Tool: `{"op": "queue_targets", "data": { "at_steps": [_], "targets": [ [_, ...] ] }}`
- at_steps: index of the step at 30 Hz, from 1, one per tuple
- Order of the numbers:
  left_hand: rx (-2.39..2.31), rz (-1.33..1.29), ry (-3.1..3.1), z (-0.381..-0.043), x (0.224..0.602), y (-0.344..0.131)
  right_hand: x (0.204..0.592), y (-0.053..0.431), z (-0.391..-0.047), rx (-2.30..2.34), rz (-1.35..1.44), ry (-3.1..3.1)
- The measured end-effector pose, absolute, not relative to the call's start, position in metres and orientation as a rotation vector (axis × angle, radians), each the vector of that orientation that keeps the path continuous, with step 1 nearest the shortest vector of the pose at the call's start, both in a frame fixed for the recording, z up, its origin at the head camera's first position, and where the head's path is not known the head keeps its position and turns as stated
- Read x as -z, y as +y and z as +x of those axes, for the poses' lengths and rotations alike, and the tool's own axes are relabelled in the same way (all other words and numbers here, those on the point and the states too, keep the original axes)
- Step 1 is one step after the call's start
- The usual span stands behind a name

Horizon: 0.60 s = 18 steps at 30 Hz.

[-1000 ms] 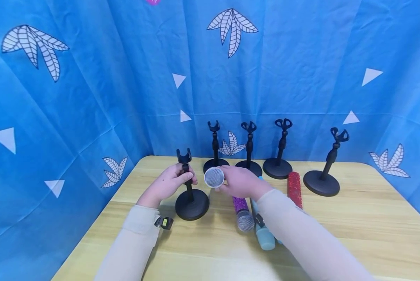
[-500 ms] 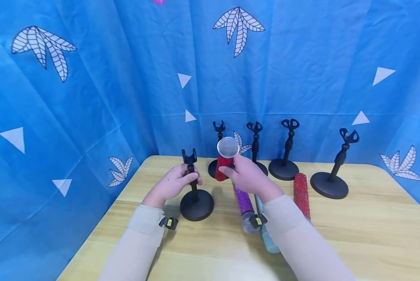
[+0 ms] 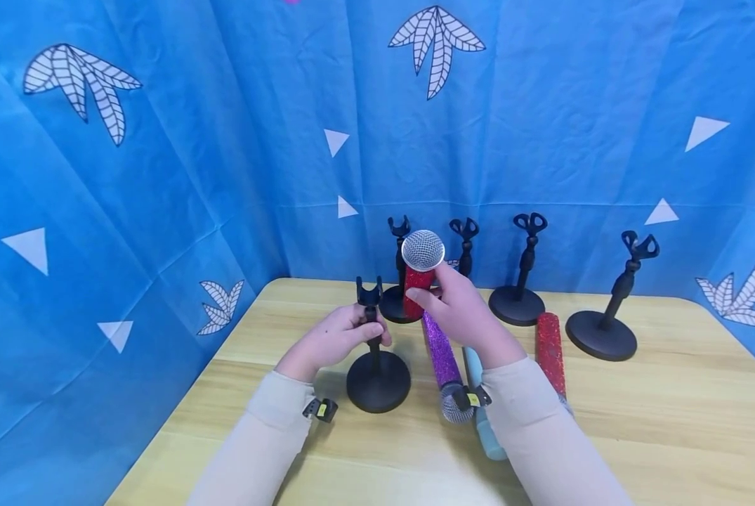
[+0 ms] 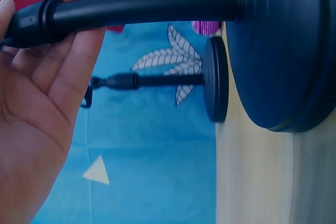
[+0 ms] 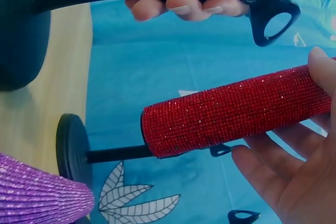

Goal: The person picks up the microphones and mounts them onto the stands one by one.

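Note:
My left hand [image 3: 336, 341] grips the upper pole of a black desktop microphone stand [image 3: 378, 386], thumb in front and fingers behind. The stand's forked clip [image 3: 369, 292] points upward with nothing in it. Beside it, my right hand [image 3: 468, 313] holds a red rhinestone-covered microphone [image 3: 418, 289] by its handle, raised with the silver mesh head on top. In the right wrist view, the red handle's lower end [image 5: 157, 132] is apart from the stand's clip [image 5: 275, 17]. The thumb lies on one side of the handle, the fingers on the other.
Purple [image 3: 442, 351] and light blue [image 3: 491, 437] microphones lie on the wooden table [image 3: 661, 429], near my right forearm. Another red microphone [image 3: 549, 351] lies farther right. Several black stands, including one at far right [image 3: 601, 336], stand along the back before a blue curtain [image 3: 541, 126].
My right hand has lifted the red microphone and turned it from mesh facing the camera to upright. My left hand has shifted the stand slightly right and nearer.

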<state>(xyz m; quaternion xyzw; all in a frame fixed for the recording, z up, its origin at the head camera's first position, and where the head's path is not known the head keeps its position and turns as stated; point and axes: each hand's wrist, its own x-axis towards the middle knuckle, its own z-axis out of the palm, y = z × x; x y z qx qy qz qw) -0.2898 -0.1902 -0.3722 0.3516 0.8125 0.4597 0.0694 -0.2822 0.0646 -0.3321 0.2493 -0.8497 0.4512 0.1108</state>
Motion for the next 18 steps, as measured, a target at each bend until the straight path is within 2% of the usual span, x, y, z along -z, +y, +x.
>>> {"op": "queue_targets", "data": {
  "at_steps": [18],
  "targets": [
    [-1.312,1.161,2.35,-0.277,0.37,-0.153,0.319,0.057,-0.283,-1.524,0.792,-2.316]
  ]
}}
